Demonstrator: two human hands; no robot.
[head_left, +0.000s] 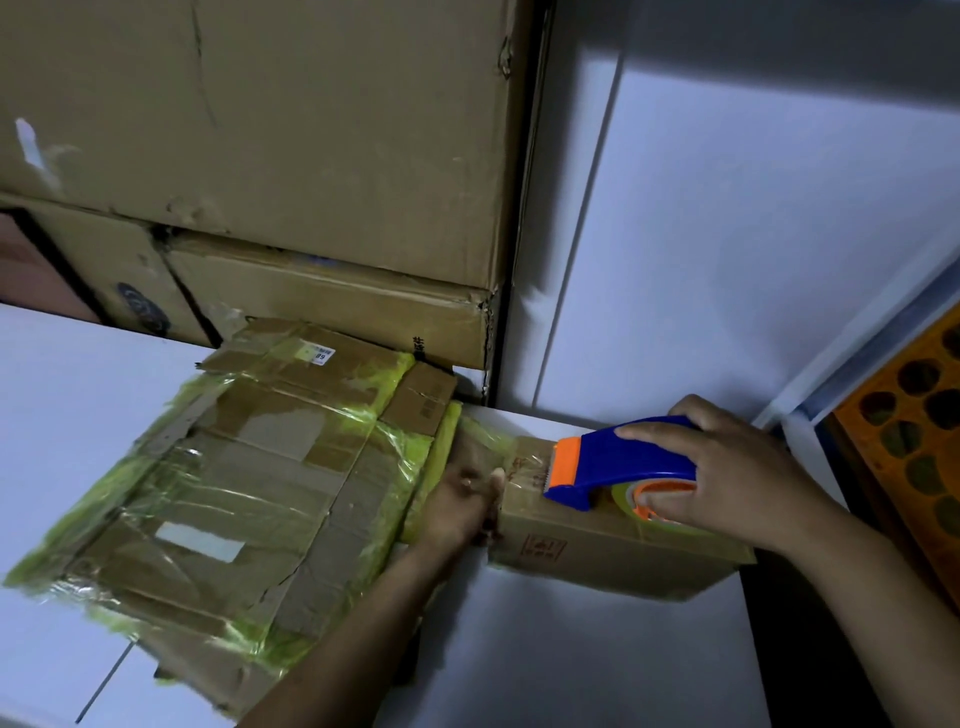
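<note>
Right hand (748, 483) gripping tape dispenser (623, 462), left hand (462, 504) clasping small box (597, 551) at right edge of bench (571, 654); mid-taping, steady rightward pull likely next.

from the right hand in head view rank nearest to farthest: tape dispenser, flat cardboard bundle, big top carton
1. tape dispenser, gripped in the right hand
2. flat cardboard bundle, left on the table
3. big carton, far back, upper left

Dim, bluish, softly blurred, edge-warped.
</note>
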